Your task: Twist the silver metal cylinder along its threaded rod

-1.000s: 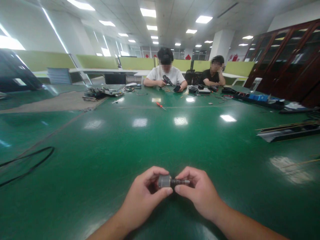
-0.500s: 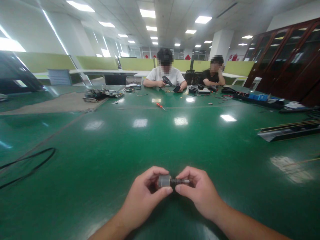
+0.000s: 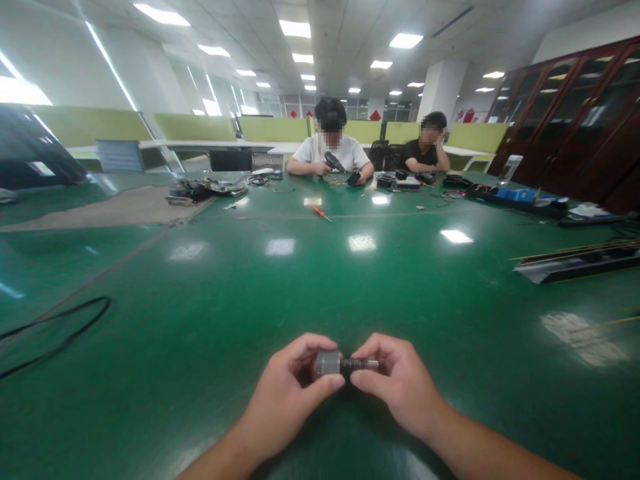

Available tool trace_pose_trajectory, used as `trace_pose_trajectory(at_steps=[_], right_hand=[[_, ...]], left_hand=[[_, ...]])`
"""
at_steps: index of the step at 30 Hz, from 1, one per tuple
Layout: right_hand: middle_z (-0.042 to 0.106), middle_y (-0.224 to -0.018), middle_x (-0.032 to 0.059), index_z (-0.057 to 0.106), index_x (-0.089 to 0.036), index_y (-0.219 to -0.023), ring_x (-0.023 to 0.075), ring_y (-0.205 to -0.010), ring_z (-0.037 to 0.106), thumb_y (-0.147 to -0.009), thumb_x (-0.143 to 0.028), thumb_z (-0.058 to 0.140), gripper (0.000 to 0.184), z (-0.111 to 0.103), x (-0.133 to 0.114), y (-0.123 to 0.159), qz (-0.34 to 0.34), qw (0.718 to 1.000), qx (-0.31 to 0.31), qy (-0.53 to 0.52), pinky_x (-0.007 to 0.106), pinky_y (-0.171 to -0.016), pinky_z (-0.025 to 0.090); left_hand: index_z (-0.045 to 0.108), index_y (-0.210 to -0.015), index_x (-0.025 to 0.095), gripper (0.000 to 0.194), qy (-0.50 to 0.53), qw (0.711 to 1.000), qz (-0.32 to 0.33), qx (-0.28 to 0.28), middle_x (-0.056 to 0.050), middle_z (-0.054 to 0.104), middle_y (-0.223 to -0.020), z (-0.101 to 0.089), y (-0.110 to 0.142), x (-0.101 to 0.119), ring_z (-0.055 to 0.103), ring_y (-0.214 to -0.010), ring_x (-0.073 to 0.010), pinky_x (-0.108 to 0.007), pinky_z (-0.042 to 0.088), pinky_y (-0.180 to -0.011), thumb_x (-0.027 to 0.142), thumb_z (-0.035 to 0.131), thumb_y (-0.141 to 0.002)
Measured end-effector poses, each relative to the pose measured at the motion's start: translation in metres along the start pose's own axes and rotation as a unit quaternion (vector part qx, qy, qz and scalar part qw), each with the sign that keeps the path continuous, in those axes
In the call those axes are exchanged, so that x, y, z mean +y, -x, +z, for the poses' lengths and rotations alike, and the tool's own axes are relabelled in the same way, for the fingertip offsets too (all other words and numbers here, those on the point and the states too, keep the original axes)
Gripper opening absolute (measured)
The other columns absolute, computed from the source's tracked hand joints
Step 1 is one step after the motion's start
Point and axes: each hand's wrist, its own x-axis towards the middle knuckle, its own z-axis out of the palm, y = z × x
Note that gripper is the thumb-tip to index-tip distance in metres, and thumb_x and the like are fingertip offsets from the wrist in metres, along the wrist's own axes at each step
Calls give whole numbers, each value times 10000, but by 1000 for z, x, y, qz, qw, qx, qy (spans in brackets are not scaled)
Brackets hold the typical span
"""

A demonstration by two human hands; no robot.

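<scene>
Just above the green tabletop, near the front, a small motor (image 3: 329, 363) with a grey cylindrical body lies sideways between my hands. Its dark, ridged shaft (image 3: 357, 364) points right and ends in a bright metal tip. The thumb and fingers of my left hand (image 3: 287, 387) are closed around the motor body. My right hand (image 3: 400, 380) is curled round the shaft, thumb below and forefinger above; whether both fingertips press on it is hard to see. The other fingers of the right hand are partly hidden behind.
A black cable (image 3: 75, 327) loops at the left. An orange-handled screwdriver (image 3: 319, 211) lies farther off. Across the table, a person in white (image 3: 310, 157) holds a power drill (image 3: 333, 161); another person sits beside. A metal channel (image 3: 565, 263) rests at the right.
</scene>
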Motion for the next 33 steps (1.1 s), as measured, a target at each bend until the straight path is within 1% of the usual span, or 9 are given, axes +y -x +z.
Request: trace_pose_trajectory(at_steps=[17,27,33], right_hand=[[539,-606,-51,662,-172,-735,110,-580,446,-682,-181,738,94,-1,2,0,-3,1000,3,-4,242,-582,342],[532,-589,-51,643,-176,-718,108,-561,435,-677,-182,735,101,0,2,0,-5,1000,2,-19,230,-549,333],[530,-595,-52,649,-176,-720,108,-570,436,-685,-170,734,92,-1,4,0,-4,1000,-7,-17,228,-556,340]], left_hand=[[637,-1003,189,294,22,1000,2,7,-15,696,-859,0,-1,-1,633,-791,-184,-262,479,-728,281,779,-763],[629,-1005,187,314,11,1000,0,13,-26,698,-856,0,1,-2,636,-779,-193,-270,474,-708,304,780,-757],[633,-993,184,304,7,1000,1,14,-26,699,-842,0,2,-2,642,-774,-196,-269,475,-698,303,779,-754]])
